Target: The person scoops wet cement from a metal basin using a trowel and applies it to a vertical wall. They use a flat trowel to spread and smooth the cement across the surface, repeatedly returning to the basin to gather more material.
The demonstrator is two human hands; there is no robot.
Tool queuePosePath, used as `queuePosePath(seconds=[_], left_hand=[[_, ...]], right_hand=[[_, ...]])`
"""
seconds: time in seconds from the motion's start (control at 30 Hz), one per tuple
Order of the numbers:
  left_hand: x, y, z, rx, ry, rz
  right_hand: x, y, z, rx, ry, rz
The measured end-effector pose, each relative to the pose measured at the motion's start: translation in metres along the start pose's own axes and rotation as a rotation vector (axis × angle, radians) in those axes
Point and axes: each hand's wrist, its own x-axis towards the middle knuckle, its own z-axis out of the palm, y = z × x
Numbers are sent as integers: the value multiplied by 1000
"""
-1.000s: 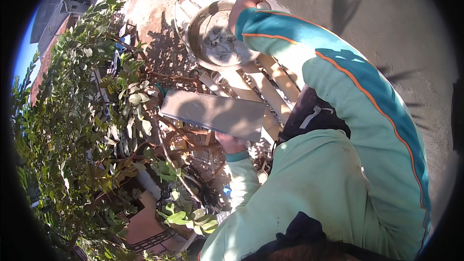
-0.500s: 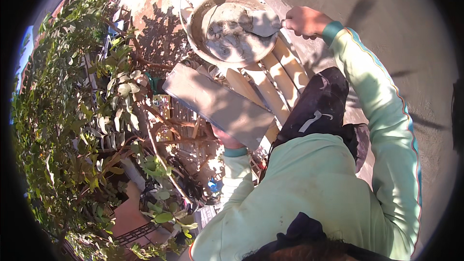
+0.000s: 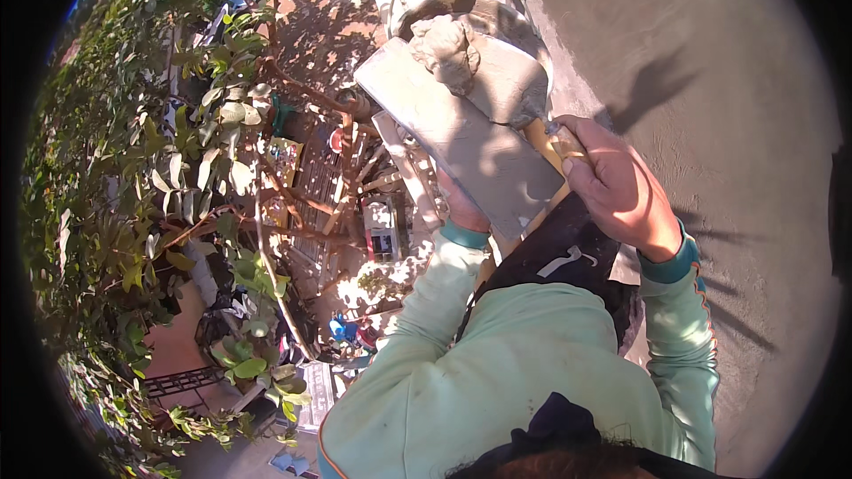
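Observation:
My left hand (image 3: 461, 206) grips the underside of a flat grey mortar board (image 3: 457, 142), mostly hidden beneath it. My right hand (image 3: 617, 186) is closed on the yellow handle of a trowel (image 3: 506, 80). The trowel blade lies over the board's far end with a lump of wet grey mortar (image 3: 444, 49) on it. Just behind the board stands a round metal bucket (image 3: 524, 18) with mortar inside. I wear a pale green long-sleeved top with teal cuffs.
A grey plastered wall (image 3: 710, 80) fills the right side, with shadows on it. Wooden scaffold planks (image 3: 404, 168) lie below the board. A leafy tree (image 3: 133, 195) spreads on the left, and far below are a yard with a gate and scattered objects.
My right hand has come back from the bucket with the trowel, bringing a lump of mortar onto the board. The board has risen closer to the bucket.

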Motion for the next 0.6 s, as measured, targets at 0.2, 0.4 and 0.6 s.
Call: queuePosePath(seconds=[0.2, 0.4, 0.6], left_hand=[[11, -7, 22, 788, -18, 311], [0, -20, -16, 552, -15, 121], [-12, -18, -8, 690, -4, 78]], right_hand=[[-24, -29, 28, -389, 263, -19], [-16, -10, 7, -23, 234, -3], [19, 76, 12, 728, -58, 267]])
